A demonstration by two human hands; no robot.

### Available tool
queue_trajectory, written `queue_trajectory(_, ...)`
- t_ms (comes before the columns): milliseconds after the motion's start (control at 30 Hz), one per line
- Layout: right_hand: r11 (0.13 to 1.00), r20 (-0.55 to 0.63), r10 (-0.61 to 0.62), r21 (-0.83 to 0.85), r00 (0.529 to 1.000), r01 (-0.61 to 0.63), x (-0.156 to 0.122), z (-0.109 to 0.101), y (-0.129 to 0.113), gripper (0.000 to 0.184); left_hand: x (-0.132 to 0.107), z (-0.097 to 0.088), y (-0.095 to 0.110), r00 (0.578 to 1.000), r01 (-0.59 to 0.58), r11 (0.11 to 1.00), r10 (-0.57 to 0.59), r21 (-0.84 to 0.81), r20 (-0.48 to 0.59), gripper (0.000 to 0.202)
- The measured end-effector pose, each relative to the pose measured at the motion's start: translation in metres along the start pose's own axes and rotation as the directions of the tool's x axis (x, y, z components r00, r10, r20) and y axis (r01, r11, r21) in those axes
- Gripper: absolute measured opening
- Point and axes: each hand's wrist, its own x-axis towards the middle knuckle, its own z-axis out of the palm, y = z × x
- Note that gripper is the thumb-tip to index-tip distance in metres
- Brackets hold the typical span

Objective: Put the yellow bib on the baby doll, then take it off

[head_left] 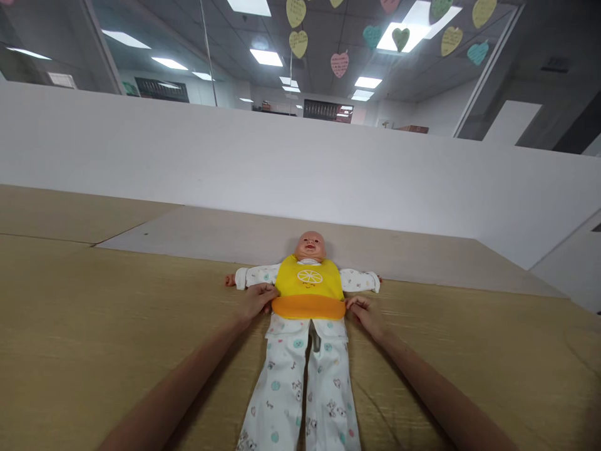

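Observation:
A baby doll [312, 242] lies on its back with its arms stretched out sideways and its head toward the wall. It wears white printed pajamas [282, 376] and a yellow bib [287, 275] with a white citrus slice and a smile on it. Along the bib's lower edge runs an orange pocket [308, 307]. My left hand [257, 302] has its fingers closed at the bib's left side, by the pocket's corner. At the opposite corner, my right hand [367, 314] pinches the bib's edge. The fingertips are small and partly hidden in this view.
The doll lies on a wood-coloured surface [141, 326], with a pale grey strip [211, 235] behind its head. A low white wall [235, 163] stands beyond. Above it is glass with heart-shaped notes [339, 64] stuck on.

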Motion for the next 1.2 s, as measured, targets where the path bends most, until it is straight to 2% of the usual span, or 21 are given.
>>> queue_trajectory(233, 0.993, 0.038, 0.041, 0.107, 0.998, -0.045, -0.005, -0.004, -0.002, 0.027, -0.007, 0.003, -0.002, 0.995, -0.1, 0.98, 0.099, -0.174, -0.012, 0.034)
queue_trajectory(500, 0.973, 0.054, 0.031, 0.225, 0.998, -0.042, -0.005, -0.011, 0.0, 0.027, -0.005, 0.0, -0.004, 0.999, -0.03, 0.893, 0.044, -0.449, 0.021, 0.032)
queue_trajectory(667, 0.943, 0.056, 0.037, 0.329, 0.998, -0.053, -0.004, -0.015, -0.002, 0.027, -0.004, -0.005, -0.002, 0.999, 0.032, 0.87, -0.012, -0.491, 0.045, 0.03)
queue_trajectory(833, 0.912, 0.052, 0.064, 0.403, 0.997, -0.079, -0.005, -0.014, -0.009, 0.025, -0.003, -0.009, -0.001, 0.999, 0.048, 0.864, -0.033, -0.502, 0.039, 0.035)
queue_trajectory(967, 0.902, -0.035, 0.07, 0.429, 0.997, -0.048, -0.005, -0.014, -0.01, 0.02, -0.006, -0.006, 0.003, 0.999, 0.005, 0.831, -0.026, -0.556, -0.03, 0.049)
queue_trajectory(1033, 0.946, -0.119, 0.062, 0.324, 0.991, -0.021, -0.003, -0.018, -0.006, 0.017, -0.005, -0.006, 0.003, 0.994, -0.036, 0.822, -0.028, -0.568, -0.103, 0.05)
queue_trajectory(1100, 0.998, -0.21, -0.021, 0.056, 0.977, 0.034, 0.001, -0.025, 0.0, 0.012, -0.001, -0.01, 0.0, 0.975, -0.082, 0.848, -0.041, -0.523, -0.219, 0.044)
queue_trajectory(1133, 0.991, -0.236, -0.095, -0.113, 0.967, 0.069, 0.002, -0.029, 0.004, 0.01, 0.002, -0.013, -0.004, 0.957, -0.104, 0.879, -0.039, -0.465, -0.287, 0.038)
queue_trajectory(1200, 0.917, -0.226, -0.227, -0.377, 0.948, 0.13, 0.005, -0.035, 0.01, 0.009, 0.008, -0.021, -0.011, 0.921, -0.124, 0.955, 0.01, -0.27, -0.389, 0.024)
